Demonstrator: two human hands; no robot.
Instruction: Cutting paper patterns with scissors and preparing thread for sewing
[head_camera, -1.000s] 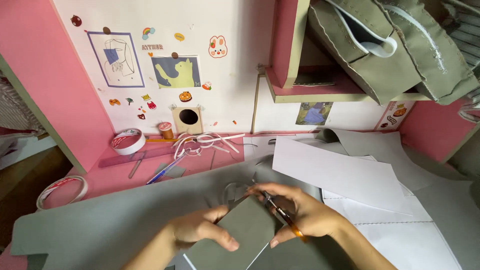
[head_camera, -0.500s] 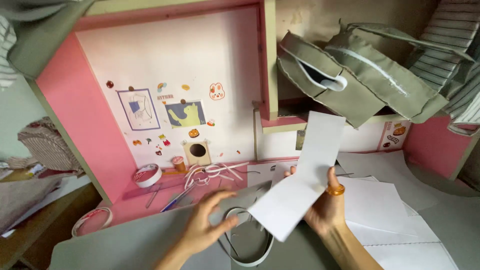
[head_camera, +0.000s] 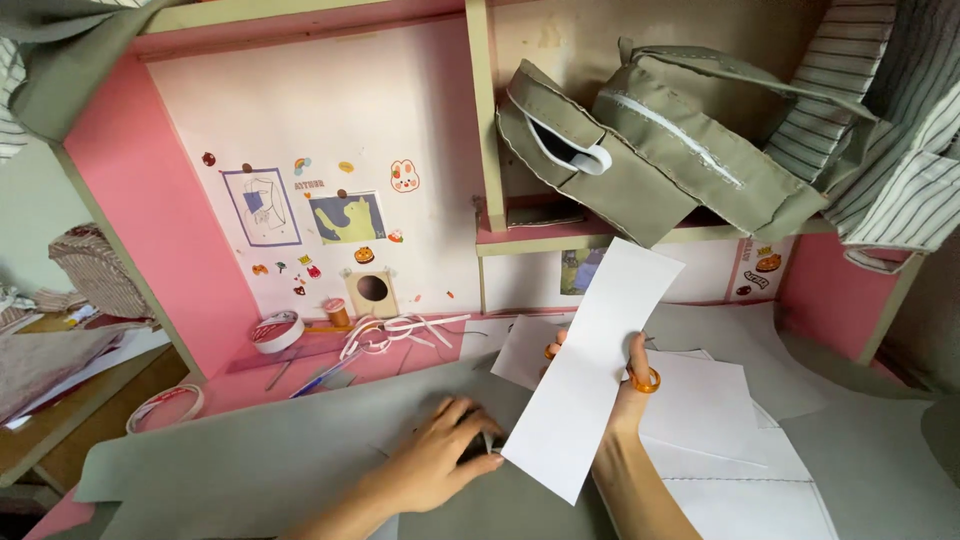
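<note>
Head view, looking down on the pink desk: the right hand (head_camera: 622, 400) is up off the tabletop, thumb on the near face and fingers behind, pinching a long white rectangular paper sheet (head_camera: 592, 368) that tilts from lower left to upper right. An orange plastic scissor ring (head_camera: 647, 380) hangs on that thumb (blades hidden behind the sheet, so I cannot tell how they stand).

Down at the near edge, the left hand (head_camera: 440, 462) lies palm-down with fingers curled loosely over something small and dark on the grey-green fabric sheet (head_camera: 250, 465), which spreads across the near left part of the tabletop. The lower corner of the held paper sits just beside those fingertips.

To the right, a loose stack of white paper pattern pieces (head_camera: 720, 420) lies flat, overlapping more grey fabric. Toward the far left of the tabletop: a white tape roll (head_camera: 278, 331), a small spool of brown thread (head_camera: 338, 312), and a tangle of white strips (head_camera: 395, 330) against the back wall. Up on the shelf, two grey-green stitched fabric bags (head_camera: 650, 150) lean together.
</note>
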